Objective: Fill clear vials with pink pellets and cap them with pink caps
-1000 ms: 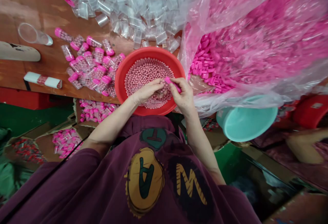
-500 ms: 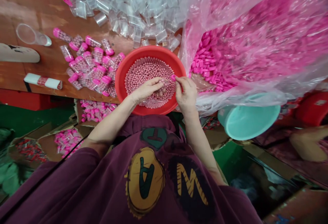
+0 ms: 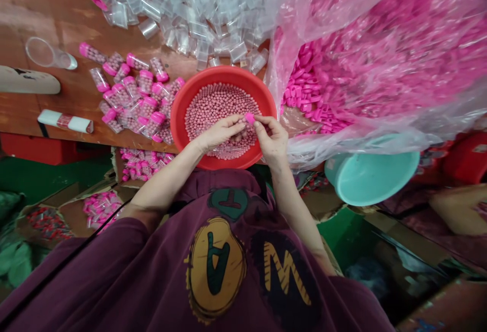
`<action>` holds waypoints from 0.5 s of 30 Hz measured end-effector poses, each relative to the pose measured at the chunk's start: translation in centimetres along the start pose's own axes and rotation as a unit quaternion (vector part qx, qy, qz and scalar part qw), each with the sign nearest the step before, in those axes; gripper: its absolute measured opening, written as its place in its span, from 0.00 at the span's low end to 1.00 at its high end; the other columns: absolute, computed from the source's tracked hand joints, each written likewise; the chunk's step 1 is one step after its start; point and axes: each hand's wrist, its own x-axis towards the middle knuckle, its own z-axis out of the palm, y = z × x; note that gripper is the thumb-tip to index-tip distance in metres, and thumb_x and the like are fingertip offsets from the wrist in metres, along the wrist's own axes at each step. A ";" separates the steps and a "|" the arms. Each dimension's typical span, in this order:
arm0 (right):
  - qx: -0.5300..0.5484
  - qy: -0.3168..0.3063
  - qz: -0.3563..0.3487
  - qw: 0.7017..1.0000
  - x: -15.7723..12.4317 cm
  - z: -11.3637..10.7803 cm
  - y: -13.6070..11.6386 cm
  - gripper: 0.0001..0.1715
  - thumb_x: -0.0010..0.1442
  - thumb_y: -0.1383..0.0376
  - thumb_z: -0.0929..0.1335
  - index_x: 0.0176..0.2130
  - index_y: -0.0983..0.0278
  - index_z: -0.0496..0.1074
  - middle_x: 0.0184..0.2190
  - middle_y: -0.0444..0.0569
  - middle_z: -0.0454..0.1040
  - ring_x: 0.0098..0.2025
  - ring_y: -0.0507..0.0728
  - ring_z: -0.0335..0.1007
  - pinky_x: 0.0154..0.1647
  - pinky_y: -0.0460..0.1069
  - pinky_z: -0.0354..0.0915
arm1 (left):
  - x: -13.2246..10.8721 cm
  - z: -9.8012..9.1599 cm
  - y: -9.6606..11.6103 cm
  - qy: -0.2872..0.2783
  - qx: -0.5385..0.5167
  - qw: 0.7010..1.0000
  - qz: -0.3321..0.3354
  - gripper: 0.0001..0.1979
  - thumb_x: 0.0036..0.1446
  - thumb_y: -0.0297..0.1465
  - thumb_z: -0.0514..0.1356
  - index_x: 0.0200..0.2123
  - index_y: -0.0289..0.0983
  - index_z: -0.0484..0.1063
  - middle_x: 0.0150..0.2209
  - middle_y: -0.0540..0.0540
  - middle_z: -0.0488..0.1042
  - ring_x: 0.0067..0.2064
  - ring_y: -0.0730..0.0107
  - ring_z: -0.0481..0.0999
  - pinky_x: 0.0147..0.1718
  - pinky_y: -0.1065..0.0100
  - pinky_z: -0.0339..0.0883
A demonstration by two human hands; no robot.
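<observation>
Over a red basin [image 3: 175, 119] of small pink beads [image 3: 216, 106], my two hands meet. My left hand [image 3: 222, 133] is closed around a small clear bottle, mostly hidden by the fingers. My right hand [image 3: 273, 137] pinches a bright pink cap [image 3: 249, 118] at the mouth of that bottle; whether it is seated I cannot tell. Left of the basin lies a heap of bead-filled bottles [image 3: 146, 82] with pink caps. To the right, loose pink caps [image 3: 304, 94] spill from a large clear plastic bag [image 3: 292, 33].
Clear containers [image 3: 190, 12] are piled at the back of the wooden table [image 3: 64, 5]. A turquoise tub [image 3: 376, 177] stands at the right edge. Cardboard boxes with capped bottles [image 3: 102, 208] sit below on the left. Another person's arm [image 3: 460, 213] shows at far right.
My right hand has moved left with the pink cap, bringing it from beside the bottle onto its mouth. The left hand keeps its place over the beads.
</observation>
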 end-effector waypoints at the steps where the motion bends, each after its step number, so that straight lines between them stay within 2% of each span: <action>1: 0.004 -0.003 0.006 1.000 -0.1 0.1 0.2 0.20 0.68 0.47 0.73 0.47 0.58 0.83 0.44 0.48 0.86 0.47 0.58 0.83 0.52 0.58 0.78 | 0.0 0.0 -0.1 0.002 -0.004 1.000 -0.003 0.19 0.64 0.46 0.69 0.45 0.37 0.74 0.33 0.51 0.71 0.30 0.77 0.67 0.28 0.71 0.61; 6: -0.006 -0.017 -0.012 1.000 -0.5 0.2 0.5 0.16 0.69 0.51 0.72 0.47 0.58 0.83 0.42 0.48 0.84 0.44 0.57 0.80 0.51 0.57 0.77 | -0.4 0.5 -0.3 0.016 -0.028 0.999 -0.003 0.21 0.62 0.48 0.71 0.43 0.37 0.73 0.31 0.53 0.69 0.28 0.78 0.66 0.27 0.72 0.60; 10: -0.028 -0.038 -0.048 0.998 -0.8 0.0 0.0 0.13 0.71 0.56 0.70 0.48 0.59 0.82 0.42 0.49 0.82 0.44 0.57 0.79 0.48 0.56 0.77 | -0.7 1.8 -0.2 0.056 -0.043 0.998 0.003 0.21 0.63 0.48 0.70 0.41 0.36 0.73 0.26 0.55 0.67 0.25 0.79 0.62 0.24 0.72 0.55; 12: -0.046 -0.055 -0.067 0.995 -1.0 -0.2 -0.3 0.13 0.71 0.59 0.69 0.50 0.58 0.81 0.43 0.50 0.80 0.45 0.58 0.78 0.49 0.56 0.77 | -0.7 2.5 -0.5 0.075 -0.058 0.995 0.009 0.20 0.65 0.47 0.69 0.41 0.36 0.73 0.25 0.55 0.66 0.23 0.79 0.61 0.23 0.73 0.53; 15: -0.084 -0.090 -0.072 0.990 -1.2 -0.5 -0.5 0.20 0.69 0.64 0.67 0.56 0.57 0.81 0.48 0.52 0.79 0.50 0.60 0.77 0.55 0.59 0.77 | -0.4 3.1 -1.2 0.124 -0.090 0.988 -0.003 0.15 0.67 0.42 0.68 0.37 0.37 0.71 0.23 0.56 0.65 0.22 0.80 0.59 0.21 0.74 0.51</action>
